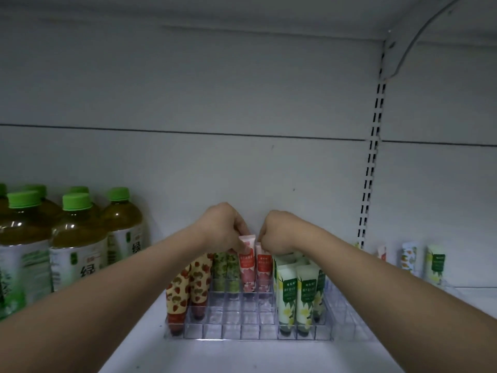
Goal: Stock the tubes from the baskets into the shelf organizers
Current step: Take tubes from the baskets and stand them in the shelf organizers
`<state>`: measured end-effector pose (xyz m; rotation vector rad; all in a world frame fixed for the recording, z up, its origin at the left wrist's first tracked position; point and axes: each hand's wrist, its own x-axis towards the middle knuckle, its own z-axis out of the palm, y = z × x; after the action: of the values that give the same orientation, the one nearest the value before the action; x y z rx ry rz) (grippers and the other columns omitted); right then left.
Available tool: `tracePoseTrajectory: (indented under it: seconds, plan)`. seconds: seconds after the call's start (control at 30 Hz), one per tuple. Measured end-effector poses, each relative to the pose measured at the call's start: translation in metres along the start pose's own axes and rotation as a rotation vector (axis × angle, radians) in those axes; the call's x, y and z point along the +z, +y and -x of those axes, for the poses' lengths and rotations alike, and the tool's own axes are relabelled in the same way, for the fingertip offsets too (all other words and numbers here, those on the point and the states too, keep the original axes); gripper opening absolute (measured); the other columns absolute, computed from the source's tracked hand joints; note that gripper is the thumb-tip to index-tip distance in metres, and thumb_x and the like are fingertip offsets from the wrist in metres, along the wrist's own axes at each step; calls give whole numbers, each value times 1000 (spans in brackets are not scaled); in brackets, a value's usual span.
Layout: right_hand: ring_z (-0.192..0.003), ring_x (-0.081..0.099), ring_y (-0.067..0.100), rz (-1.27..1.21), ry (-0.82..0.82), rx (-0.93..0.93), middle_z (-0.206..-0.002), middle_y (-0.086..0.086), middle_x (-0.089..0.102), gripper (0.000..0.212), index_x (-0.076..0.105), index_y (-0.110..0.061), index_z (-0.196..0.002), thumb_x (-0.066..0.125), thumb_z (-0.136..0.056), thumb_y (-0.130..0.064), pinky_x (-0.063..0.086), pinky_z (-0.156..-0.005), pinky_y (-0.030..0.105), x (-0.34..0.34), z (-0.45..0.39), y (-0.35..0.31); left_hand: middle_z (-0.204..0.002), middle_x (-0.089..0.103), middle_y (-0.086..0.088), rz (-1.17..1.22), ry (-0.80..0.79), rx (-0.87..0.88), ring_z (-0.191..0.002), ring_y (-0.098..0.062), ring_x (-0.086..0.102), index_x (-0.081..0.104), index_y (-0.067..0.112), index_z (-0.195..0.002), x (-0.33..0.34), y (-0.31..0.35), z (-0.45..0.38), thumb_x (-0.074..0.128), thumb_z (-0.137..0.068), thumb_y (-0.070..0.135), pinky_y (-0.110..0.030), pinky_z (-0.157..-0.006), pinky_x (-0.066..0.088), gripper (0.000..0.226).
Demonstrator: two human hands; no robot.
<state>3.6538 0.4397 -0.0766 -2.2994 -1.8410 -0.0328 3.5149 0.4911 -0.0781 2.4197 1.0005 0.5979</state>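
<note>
On a white shelf [242,356] with a pale back panel, a clear plastic organizer [250,332] divided into small square cells sits in the middle, and two bare forearms reach in over it from the bottom corners of the view. The left hand [223,228] curls its fingers around the top of a pink tube [247,261] and the right hand [277,232] pinches the top of a neighbouring red-labelled tube [263,265]; both tubes stand upright, cap end down, in adjacent cells of a rear row, probably being pressed home so that they stand straight. To their left stand green leaf-patterned tubes [226,270], and further left, toward the front, strawberry-patterned tubes [188,286]. To the right, white and green floral tubes [295,297] fill a column from back to front. Like patterns are grouped together, apparently so that each design forms its own column. Several front cells in the middle hold nothing, so stocking looks partly done. Large green-capped bottles of tea [78,243] crowd the shelf's left side. Far right, a few more tubes [408,258] stand apart, near the slotted shelf upright [372,157]. No basket is visible.
</note>
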Motion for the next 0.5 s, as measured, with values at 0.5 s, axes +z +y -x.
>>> tracePoseTrajectory:
  seconds: [0.5]
  plan:
    - [-87,66,6,-853,344,-137,-89,-12,73,18,74,-27,-94,57,-97,-21,51,-74,20,-7,64,35,-96,73,2,-203,58,28,-86,-12,67,76,15,-96,27,0,5,81,-75,17,-30,-85,56,22]
